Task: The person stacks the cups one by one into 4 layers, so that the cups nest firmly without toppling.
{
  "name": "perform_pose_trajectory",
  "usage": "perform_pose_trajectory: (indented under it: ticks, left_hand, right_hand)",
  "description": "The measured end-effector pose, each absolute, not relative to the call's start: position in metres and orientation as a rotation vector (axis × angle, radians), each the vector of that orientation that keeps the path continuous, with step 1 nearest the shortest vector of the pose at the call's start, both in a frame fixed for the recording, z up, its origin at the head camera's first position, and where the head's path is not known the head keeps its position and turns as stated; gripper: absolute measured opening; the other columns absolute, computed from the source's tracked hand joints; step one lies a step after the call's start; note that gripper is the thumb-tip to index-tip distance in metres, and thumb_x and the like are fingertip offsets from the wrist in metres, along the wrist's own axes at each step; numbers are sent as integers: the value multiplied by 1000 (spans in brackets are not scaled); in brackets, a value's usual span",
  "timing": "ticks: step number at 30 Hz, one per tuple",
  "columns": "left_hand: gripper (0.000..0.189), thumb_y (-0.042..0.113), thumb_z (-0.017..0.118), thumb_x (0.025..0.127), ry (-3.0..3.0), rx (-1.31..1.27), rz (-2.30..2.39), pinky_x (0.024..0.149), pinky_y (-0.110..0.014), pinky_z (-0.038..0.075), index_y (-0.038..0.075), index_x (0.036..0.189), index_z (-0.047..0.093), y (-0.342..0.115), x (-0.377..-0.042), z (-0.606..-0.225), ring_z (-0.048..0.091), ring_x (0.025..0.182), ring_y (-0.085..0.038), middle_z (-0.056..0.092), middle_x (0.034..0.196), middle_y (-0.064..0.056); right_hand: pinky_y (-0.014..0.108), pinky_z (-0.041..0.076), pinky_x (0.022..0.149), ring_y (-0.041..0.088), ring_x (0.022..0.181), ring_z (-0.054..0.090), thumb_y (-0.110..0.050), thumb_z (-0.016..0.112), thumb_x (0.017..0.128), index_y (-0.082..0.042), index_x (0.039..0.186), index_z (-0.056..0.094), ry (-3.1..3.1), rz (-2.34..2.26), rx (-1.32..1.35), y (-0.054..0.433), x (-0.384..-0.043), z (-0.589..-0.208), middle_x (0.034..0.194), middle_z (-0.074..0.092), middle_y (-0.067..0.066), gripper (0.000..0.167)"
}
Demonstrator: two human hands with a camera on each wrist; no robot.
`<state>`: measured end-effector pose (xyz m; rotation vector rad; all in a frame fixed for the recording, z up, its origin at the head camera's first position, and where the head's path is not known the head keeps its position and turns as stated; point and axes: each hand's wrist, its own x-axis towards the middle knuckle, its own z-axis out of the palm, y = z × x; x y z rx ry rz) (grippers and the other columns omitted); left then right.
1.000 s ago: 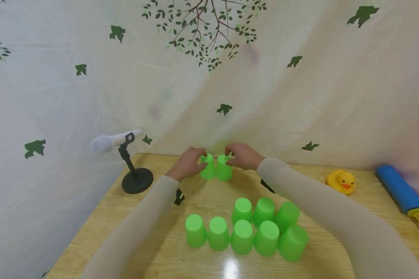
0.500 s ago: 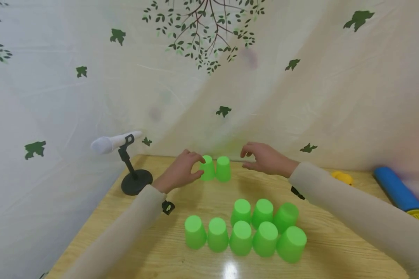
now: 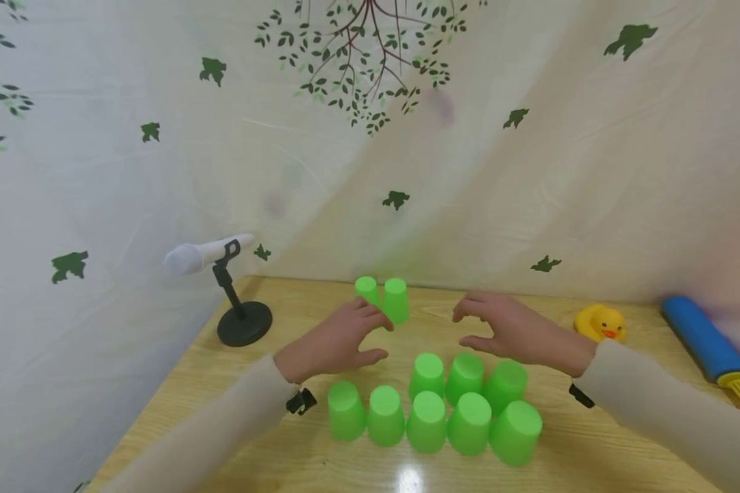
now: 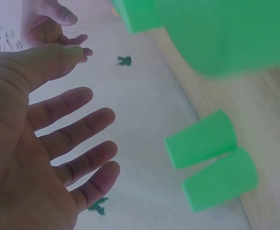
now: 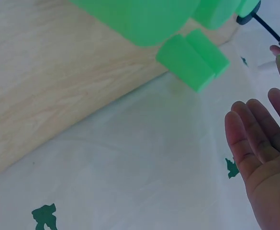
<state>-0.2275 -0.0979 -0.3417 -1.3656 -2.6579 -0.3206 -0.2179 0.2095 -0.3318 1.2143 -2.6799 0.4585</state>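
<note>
Every green cup stands mouth down on the bench (image 3: pixel 308 459), its wider rim underneath, which presumably keeps these light, tapering shapes from toppling. A pair of green cups (image 3: pixel 397 302) sits side by side at the far edge, just in front of the printed cloth (image 3: pixel 456 226); set there, they are well apart from the rest. Nearer the person, a front row of five cups (image 3: pixel 427 424) has a back row of three cups (image 3: pixel 465 373) close behind its right end, likely packed tightly so that all stay within easy reach. The left hand (image 3: pixel 345 339) and right hand (image 3: pixel 508 329) both hang empty, fingers loosely bent and thumbs spread, gripping nothing. From the head view, the left hand partly covers the left cup of the far pair, while the right hand is off to that pair's right. The eight nearer cups lie below and between the hands, on the person's side.
</note>
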Motion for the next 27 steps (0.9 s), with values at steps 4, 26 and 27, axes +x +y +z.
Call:
perform_pose_trajectory:
  ticks: [4,26,27]
  left_hand:
    - [31,32,68,87,-2648,-1422,-282,88,-33,41,14,112,63,-86,-216,-342,48,103,-19,61,111,2]
    - [30,35,71,84,-2704,-1484,-64,81,-22,38,18,107,65,-38,-201,-353,47,92,-13,61,107,6]
    - [30,35,71,84,-2706,-1482,-48,81,-22,38,18,108,65,-37,-201,-354,46,91,-13,61,107,6]
  right_hand:
    - [33,50,77,12,93,57,-24,74,83,-17,107,61,-2689,481,1226,214,-204,-340,106,56,-8,29]
    - [35,49,80,14,97,56,-26,74,83,-21,97,61,-2793,514,1192,221,-184,-372,110,56,-6,19]
    - [35,49,80,14,97,56,-25,74,83,-21,97,61,-2795,513,1188,221,-184,-373,109,56,-6,20]
